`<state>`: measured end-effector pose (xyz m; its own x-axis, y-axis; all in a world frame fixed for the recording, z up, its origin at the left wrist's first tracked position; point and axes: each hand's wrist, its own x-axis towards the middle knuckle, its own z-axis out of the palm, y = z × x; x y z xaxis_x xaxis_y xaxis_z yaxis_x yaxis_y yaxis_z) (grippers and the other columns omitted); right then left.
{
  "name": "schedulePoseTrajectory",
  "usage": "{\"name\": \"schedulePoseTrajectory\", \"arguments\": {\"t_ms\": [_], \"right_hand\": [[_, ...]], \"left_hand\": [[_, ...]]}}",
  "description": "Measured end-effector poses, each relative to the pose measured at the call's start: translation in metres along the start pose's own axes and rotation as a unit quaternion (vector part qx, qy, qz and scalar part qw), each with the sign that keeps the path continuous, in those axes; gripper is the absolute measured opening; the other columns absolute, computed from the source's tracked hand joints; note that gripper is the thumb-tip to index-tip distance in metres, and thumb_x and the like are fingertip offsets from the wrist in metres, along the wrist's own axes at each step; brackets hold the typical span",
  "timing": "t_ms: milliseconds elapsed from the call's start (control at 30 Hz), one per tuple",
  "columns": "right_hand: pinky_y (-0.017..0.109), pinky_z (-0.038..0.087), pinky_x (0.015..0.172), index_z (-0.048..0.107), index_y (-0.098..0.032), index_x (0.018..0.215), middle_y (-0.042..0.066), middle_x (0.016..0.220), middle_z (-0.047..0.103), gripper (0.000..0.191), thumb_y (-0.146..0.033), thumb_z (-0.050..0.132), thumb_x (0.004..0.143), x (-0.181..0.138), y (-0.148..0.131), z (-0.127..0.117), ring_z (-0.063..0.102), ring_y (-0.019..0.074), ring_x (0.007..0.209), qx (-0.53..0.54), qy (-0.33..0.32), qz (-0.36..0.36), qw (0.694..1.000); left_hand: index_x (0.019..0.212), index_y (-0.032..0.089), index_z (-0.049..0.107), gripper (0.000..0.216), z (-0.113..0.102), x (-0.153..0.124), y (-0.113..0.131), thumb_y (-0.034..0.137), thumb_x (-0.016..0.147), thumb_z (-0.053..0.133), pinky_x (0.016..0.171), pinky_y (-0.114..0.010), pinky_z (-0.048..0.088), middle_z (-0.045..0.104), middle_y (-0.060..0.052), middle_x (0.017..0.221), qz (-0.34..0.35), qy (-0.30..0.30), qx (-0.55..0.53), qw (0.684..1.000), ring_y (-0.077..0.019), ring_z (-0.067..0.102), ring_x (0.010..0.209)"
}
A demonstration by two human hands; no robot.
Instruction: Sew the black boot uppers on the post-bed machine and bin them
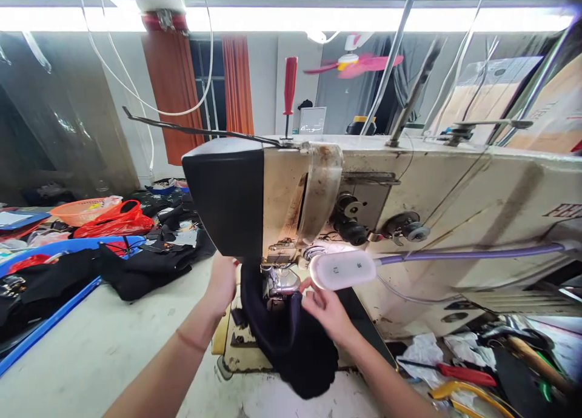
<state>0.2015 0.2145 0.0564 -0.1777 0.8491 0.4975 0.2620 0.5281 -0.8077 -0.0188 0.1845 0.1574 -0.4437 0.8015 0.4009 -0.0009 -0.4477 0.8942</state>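
Observation:
A black cloth piece [309, 351] lies bunched over the bed of a sewing machine [454, 200], its upper part under the metal presser foot [282, 281]. My right hand [330, 312] pinches the cloth just right of the foot, thumb and fingers together. On the other side, my left hand [222, 285] is close against the cloth's left edge, below the black end cover [225, 197]. Most of its fingers are turned away, so its grip is hidden. A white clip-on lamp [344, 269] on a purple neck shines over the stitching area and sits just above my right hand.
Left stands a blue tray [50, 321] with black cloth pieces; more black cloth [145, 269] overlaps its rim. Behind are a red plastic bag [116, 221] and an orange basket [77, 211]. A red screwdriver [290, 88] stands upright on the machine. Tools and crumpled plastic [421, 354] lie right.

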Motion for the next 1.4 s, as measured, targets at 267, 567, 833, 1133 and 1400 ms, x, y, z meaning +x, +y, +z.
{"name": "schedulePoseTrajectory", "arguments": {"t_ms": [267, 567, 833, 1133, 1400], "right_hand": [[0.024, 0.045, 0.065, 0.057, -0.020, 0.078, 0.000, 0.077, 0.054, 0.021, -0.037, 0.056, 0.091, -0.022, -0.014, 0.007, 0.053, 0.0135, 0.070, 0.021, -0.084, -0.090, 0.992], [0.022, 0.041, 0.054, 0.061, -0.019, 0.081, 0.001, 0.071, 0.050, 0.016, -0.020, 0.050, 0.093, -0.034, -0.070, 0.014, 0.053, 0.0130, 0.063, -0.053, -0.060, -0.231, 0.970], [0.024, 0.051, 0.059, 0.061, -0.012, 0.114, 0.009, 0.081, 0.063, 0.030, -0.003, 0.048, 0.088, -0.021, -0.049, 0.015, 0.062, 0.0154, 0.073, -0.110, 0.013, -0.359, 0.927], [0.037, 0.057, 0.082, 0.067, -0.011, 0.107, 0.013, 0.099, 0.072, 0.022, -0.009, 0.051, 0.092, 0.025, -0.053, -0.001, 0.065, 0.0207, 0.092, -0.192, -0.030, -0.502, 0.843], [0.038, 0.055, 0.087, 0.065, -0.014, 0.112, 0.014, 0.107, 0.070, 0.025, -0.012, 0.050, 0.093, 0.023, -0.036, -0.002, 0.064, 0.0228, 0.103, -0.233, -0.062, -0.466, 0.851]], "left_hand": [[0.083, 0.019, 0.064, 0.009, -0.024, -0.097, 0.029, 0.013, 0.085, 0.057, 0.083, -0.035, 0.038, 0.068, -0.001, 0.075, 0.349, -0.181, 0.388, 0.834, -0.0206, 0.060, 0.086], [0.097, 0.022, 0.060, 0.021, -0.034, -0.047, 0.033, 0.011, 0.094, 0.042, 0.090, -0.034, 0.034, 0.068, 0.001, 0.085, 0.368, -0.252, 0.374, 0.813, -0.0154, 0.057, 0.086], [0.076, 0.021, 0.059, 0.023, -0.015, -0.034, 0.003, 0.029, 0.093, 0.045, 0.086, -0.035, 0.039, 0.062, -0.002, 0.081, 0.081, -0.283, 0.339, 0.894, -0.0193, 0.054, 0.087], [0.079, 0.021, 0.062, 0.024, -0.004, -0.023, -0.001, 0.028, 0.090, 0.043, 0.089, -0.039, 0.038, 0.068, -0.004, 0.090, 0.002, -0.312, 0.354, 0.882, -0.0231, 0.057, 0.092], [0.101, 0.024, 0.067, 0.035, 0.000, -0.020, -0.003, 0.033, 0.095, 0.034, 0.098, -0.040, 0.036, 0.068, -0.005, 0.111, -0.040, -0.323, 0.310, 0.893, -0.0247, 0.055, 0.107]]}}
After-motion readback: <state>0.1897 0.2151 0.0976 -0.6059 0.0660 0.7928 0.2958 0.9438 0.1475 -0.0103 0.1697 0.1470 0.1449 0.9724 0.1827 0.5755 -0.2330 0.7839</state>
